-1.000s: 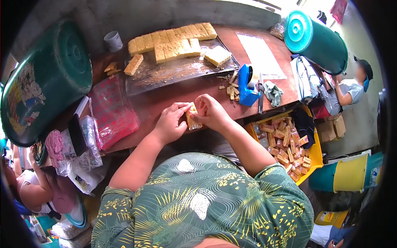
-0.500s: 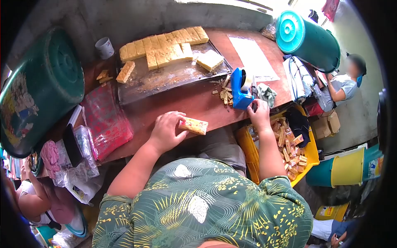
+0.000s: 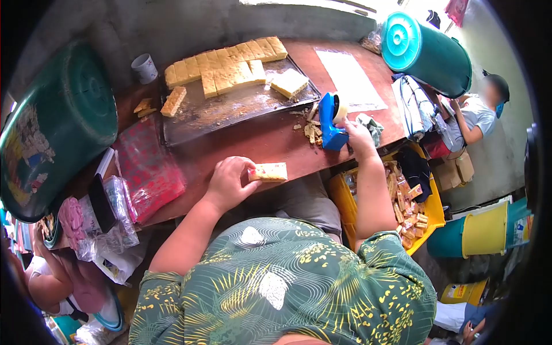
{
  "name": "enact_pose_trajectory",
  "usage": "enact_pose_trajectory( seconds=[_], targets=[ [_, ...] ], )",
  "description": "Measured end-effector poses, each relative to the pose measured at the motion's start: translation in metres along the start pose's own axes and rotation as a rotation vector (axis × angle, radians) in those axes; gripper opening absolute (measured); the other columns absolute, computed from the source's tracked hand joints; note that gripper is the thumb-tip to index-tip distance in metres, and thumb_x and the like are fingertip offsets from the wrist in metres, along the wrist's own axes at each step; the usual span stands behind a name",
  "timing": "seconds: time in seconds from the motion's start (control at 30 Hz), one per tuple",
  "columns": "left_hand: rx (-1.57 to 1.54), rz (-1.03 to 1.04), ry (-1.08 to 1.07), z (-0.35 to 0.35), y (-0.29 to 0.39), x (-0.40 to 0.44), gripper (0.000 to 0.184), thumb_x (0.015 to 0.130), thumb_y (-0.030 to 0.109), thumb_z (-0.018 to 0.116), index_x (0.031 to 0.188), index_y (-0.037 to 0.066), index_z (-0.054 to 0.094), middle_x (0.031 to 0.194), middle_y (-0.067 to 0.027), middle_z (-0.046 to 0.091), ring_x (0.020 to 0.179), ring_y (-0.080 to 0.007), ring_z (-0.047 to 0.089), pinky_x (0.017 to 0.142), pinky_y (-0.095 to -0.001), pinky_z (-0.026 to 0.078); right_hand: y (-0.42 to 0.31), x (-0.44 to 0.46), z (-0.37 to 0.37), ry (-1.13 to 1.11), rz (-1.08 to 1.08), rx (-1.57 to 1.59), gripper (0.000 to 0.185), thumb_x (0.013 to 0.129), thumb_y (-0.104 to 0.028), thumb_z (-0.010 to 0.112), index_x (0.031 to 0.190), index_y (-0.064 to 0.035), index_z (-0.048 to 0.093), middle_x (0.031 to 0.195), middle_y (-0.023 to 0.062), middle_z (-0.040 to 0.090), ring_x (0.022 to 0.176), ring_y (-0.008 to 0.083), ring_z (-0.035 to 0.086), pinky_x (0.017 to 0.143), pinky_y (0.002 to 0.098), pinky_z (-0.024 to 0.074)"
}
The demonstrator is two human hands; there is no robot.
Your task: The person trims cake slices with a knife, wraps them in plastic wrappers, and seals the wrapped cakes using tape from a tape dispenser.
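My left hand (image 3: pixel 230 181) pinches one end of a wrapped cake bar (image 3: pixel 270 172), holding it level over the table's front edge. The wrapper is clear with red print. My right hand (image 3: pixel 360 140) is at the right side of a blue tape dispenser (image 3: pixel 329 127), its fingertips against the tape roll (image 3: pixel 341 109). The fingers are drawn together; whether a strip of tape is between them is hidden. Behind the dispenser's left side lie broken cake scraps (image 3: pixel 312 132). A grey-green cloth (image 3: pixel 371 127) rests just beyond my right hand.
A metal tray (image 3: pixel 213 123) holds cut yellow cake (image 3: pixel 227 66). White sheets (image 3: pixel 351 80) lie at the back right, red-printed plastic (image 3: pixel 146 172) at the left. A yellow crate (image 3: pixel 434 213) of wrapped bars stands right of my lap. Green bins (image 3: pixel 86 115) flank the table; other people sit nearby.
My right hand has moved up and left, from the dispenser's front end to the tape roll. The wrapped bar in my left hand has turned slightly and now lies more level.
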State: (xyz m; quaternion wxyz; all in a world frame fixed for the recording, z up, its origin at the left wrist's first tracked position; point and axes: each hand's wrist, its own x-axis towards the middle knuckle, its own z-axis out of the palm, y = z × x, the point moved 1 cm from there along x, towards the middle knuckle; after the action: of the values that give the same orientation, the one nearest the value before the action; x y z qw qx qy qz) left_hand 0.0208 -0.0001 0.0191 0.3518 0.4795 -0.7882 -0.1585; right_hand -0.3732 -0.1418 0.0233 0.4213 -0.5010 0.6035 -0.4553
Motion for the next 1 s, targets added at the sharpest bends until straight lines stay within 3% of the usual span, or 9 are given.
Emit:
enact_pose_trajectory(
  seconds=[0.07, 0.17, 0.27, 0.37, 0.5, 0.73, 0.8, 0.93, 1.0],
  targets=[
    [0.009, -0.003, -0.004, -0.001, 0.0, 0.0, 0.041, 0.077, 0.024, 0.087, 0.108, 0.012, 0.062, 0.113, -0.0065, 0.069, 0.112, -0.03, 0.063, 0.101, -0.0442, 0.045, -0.015, -0.018, 0.016, 0.122, -0.159, -0.058, 0.038, 0.104, -0.037, 0.066, 0.092, -0.0016, 0.073, 0.094, 0.0082, 0.07, 0.086, 0.0191, 0.062, 0.082, 0.0324, 0.0475],
    [-0.021, 0.004, 0.013, -0.001, -0.002, 0.0, 0.039, 0.079, 0.028, 0.085, 0.107, 0.012, 0.064, 0.108, -0.0066, 0.069, 0.109, -0.0303, 0.064, 0.098, -0.0441, 0.046, -0.05, -0.069, 0.026, 0.344, -0.737, -0.706, 0.029, 0.096, -0.028, 0.074, 0.08, -0.0033, 0.072, 0.09, 0.0094, 0.068, 0.09, 0.0294, 0.061, 0.085, 0.0415, 0.048],
    [-0.064, -0.011, 0.02, -0.003, 0.002, -0.001, 0.039, 0.079, 0.025, 0.086, 0.107, 0.011, 0.064, 0.107, -0.0074, 0.069, 0.104, -0.031, 0.065, 0.093, -0.0437, 0.049, -0.037, -0.088, 0.018, 0.374, -0.786, -0.866, 0.026, 0.091, -0.024, 0.076, 0.075, -0.0044, 0.071, 0.086, 0.0121, 0.063, 0.09, 0.0346, 0.059, 0.082, 0.0453, 0.0482],
    [-0.278, -0.16, -0.057, -0.004, 0.003, -0.002, 0.041, 0.077, 0.016, 0.089, 0.108, 0.009, 0.062, 0.109, -0.0103, 0.068, 0.097, -0.0311, 0.067, 0.087, -0.0401, 0.054, -0.007, -0.081, -0.009, 0.411, -0.69, -0.924, 0.026, 0.091, -0.024, 0.076, 0.076, -0.0035, 0.071, 0.085, 0.0117, 0.063, 0.088, 0.0345, 0.059, 0.081, 0.047, 0.0475],
    [-0.164, 0.112, 0.148, -0.002, 0.004, -0.003, 0.039, 0.079, 0.014, 0.088, 0.107, 0.007, 0.063, 0.107, -0.0124, 0.067, 0.097, -0.0308, 0.068, 0.086, -0.0399, 0.057, -0.036, -0.089, 0.011, -0.064, -0.302, -0.532, 0.026, 0.097, -0.019, 0.069, 0.079, 0.0004, 0.067, 0.085, 0.0156, 0.06, 0.081, 0.0334, 0.059, 0.076, 0.042, 0.0476],
    [-0.099, 0.193, 0.2, -0.004, 0.009, -0.011, 0.04, 0.078, 0.018, 0.089, 0.109, 0.007, 0.065, 0.108, -0.0127, 0.068, 0.097, -0.0314, 0.069, 0.086, -0.0418, 0.058, -0.121, -0.137, 0.151, -0.814, -0.586, -0.52, 0.026, 0.096, -0.024, 0.069, 0.085, 0.0003, 0.07, 0.084, 0.0176, 0.062, 0.083, 0.0366, 0.062, 0.077, 0.045, 0.0512],
    [-0.084, 0.217, 0.226, -0.004, 0.01, -0.011, 0.041, 0.078, 0.019, 0.089, 0.11, 0.007, 0.065, 0.108, -0.0127, 0.068, 0.096, -0.0316, 0.07, 0.085, -0.042, 0.058, -0.116, -0.136, 0.172, -0.824, -0.7, -0.573, 0.036, 0.092, -0.036, 0.073, 0.083, -0.0018, 0.075, 0.08, 0.0201, 0.067, 0.089, 0.0375, 0.066, 0.08, 0.0456, 0.0541],
    [-0.127, 0.207, 0.18, -0.006, 0.009, -0.011, 0.042, 0.078, 0.017, 0.09, 0.111, 0.006, 0.066, 0.108, -0.0137, 0.068, 0.096, -0.0318, 0.07, 0.085, -0.0417, 0.059, -0.086, -0.107, 0.159, -0.717, -0.398, -0.914, 0.063, 0.081, -0.065, 0.074, 0.082, -0.0025, 0.078, 0.083, 0.0215, 0.071, 0.092, 0.039, 0.07, 0.079, 0.044, 0.056],
    [-0.141, 0.184, 0.17, -0.003, 0.006, -0.012, 0.041, 0.078, 0.016, 0.09, 0.11, 0.006, 0.066, 0.107, -0.014, 0.068, 0.096, -0.0318, 0.07, 0.085, -0.0413, 0.059, -0.082, -0.104, 0.137, -0.642, -0.401, -0.942, 0.052, 0.081, -0.053, 0.081, 0.079, -0.0017, 0.075, 0.082, 0.0194, 0.07, 0.087, 0.0375, 0.07, 0.078, 0.0444, 0.0561]
  ],
)
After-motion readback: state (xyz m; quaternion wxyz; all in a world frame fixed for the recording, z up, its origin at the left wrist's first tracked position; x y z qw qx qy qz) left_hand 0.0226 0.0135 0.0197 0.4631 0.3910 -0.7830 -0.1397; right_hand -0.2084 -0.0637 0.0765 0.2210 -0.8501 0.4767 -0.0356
